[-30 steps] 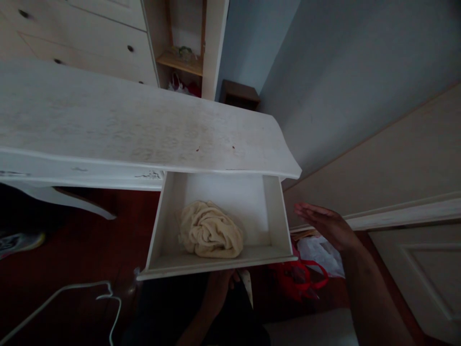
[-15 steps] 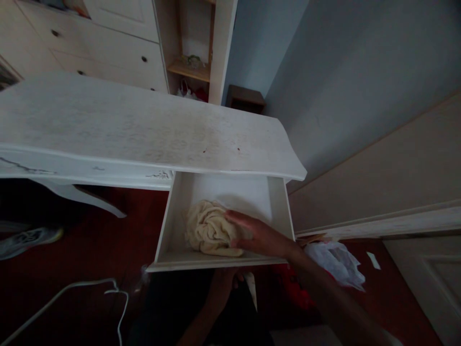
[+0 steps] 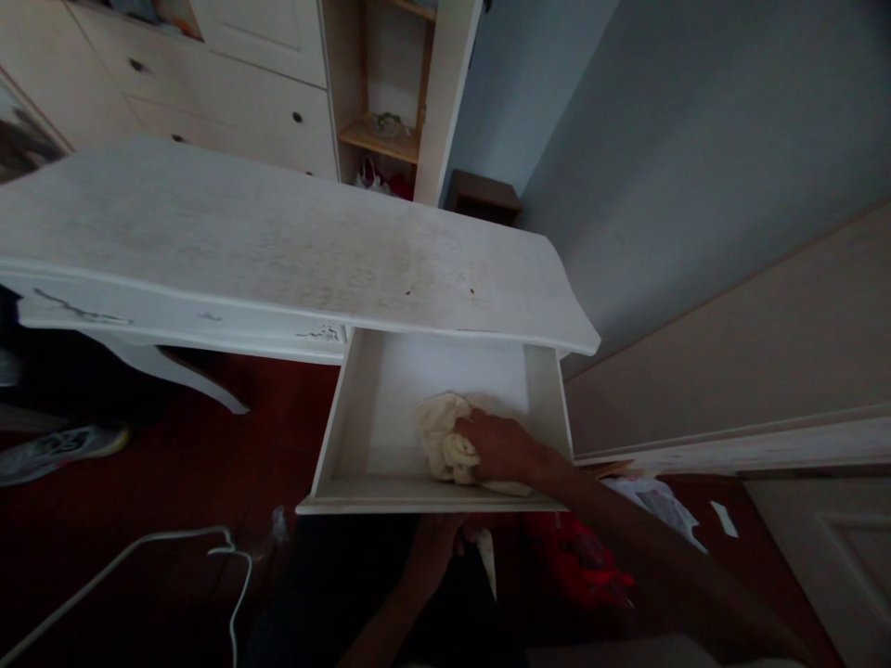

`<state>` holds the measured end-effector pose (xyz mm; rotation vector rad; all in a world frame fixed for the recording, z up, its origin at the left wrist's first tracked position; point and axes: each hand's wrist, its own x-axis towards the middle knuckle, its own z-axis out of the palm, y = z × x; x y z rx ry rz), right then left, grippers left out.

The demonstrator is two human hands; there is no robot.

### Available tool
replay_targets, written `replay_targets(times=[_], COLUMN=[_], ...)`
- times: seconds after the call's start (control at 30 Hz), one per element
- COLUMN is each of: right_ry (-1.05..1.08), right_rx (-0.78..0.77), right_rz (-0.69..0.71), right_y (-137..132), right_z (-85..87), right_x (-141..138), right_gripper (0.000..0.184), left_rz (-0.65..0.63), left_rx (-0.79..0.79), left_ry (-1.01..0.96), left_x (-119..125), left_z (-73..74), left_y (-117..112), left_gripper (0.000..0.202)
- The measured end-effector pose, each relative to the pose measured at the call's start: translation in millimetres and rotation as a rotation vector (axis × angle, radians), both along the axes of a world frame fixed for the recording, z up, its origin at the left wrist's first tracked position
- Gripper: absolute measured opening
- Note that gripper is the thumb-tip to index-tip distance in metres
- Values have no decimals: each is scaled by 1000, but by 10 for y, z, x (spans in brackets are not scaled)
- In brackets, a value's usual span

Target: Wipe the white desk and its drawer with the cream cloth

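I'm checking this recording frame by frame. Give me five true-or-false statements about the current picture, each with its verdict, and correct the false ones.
1. The right hand is on the cream cloth. True.
2. The drawer is fully shut. False: it is pulled out, with the cloth inside.
3. The left hand is also inside the drawer. False: it shows below the drawer's front edge.
4. The white tabletop has dark smudges. True.
5. The white plastic bag lies on the tabletop. False: it is on the floor.
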<state>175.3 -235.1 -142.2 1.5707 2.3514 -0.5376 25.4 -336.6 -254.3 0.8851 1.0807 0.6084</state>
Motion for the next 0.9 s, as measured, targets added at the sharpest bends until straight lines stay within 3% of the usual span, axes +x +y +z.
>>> replay_targets(times=[0.1,0.2,0.3,0.47,0.67,0.8,0.9], right_ry=[-153,-318,-340,-203,-119,78,215], right_rx=[76,240,373,503,513,593,571], right_rz=[-227,-435,-562,-694,-652,-419,-263], right_y=[-20,46,260,782,1031,1002,1010], right_z=[5,-11,-44,-60,-121,-241,-286], right_x=[333,465,422,248,-239,-858,-1294], right_gripper=[50,41,39,43,34,47,51], left_rz=[-24,-54,-36,-33,-6,-19,19], left_rx=[-6,0,12,-13,38,40,21], left_ry=[-8,-26,-34,-25,-31,-24,-7], left_x=[-11,-8,1,28,27,25,35], left_z=[-15,-28,-42,-134,-102,2,39], left_y=[14,26,24,-28,-56,-22,-13], left_gripper=[52,51,51,52,50,48,46])
